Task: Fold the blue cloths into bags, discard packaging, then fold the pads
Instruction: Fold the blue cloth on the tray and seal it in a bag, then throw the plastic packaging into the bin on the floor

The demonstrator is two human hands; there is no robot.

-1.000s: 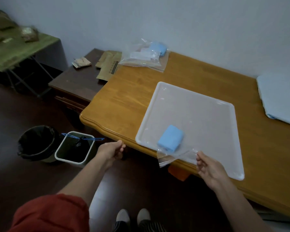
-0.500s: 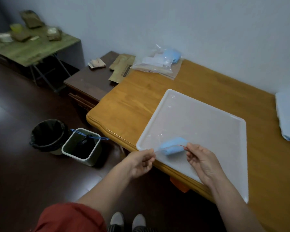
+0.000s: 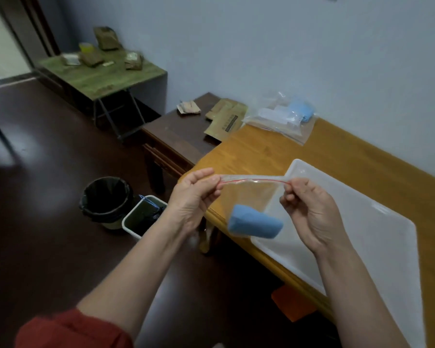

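both hands pinch the bag (image 3: pixel 254 189) holding a blue cloth (image 3: pixel 254 224).

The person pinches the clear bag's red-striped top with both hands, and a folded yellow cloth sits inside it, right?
Not quite: the cloth is blue, not yellow. The head view shows it low in the clear bag, whose red-striped top the left hand and right hand both pinch.
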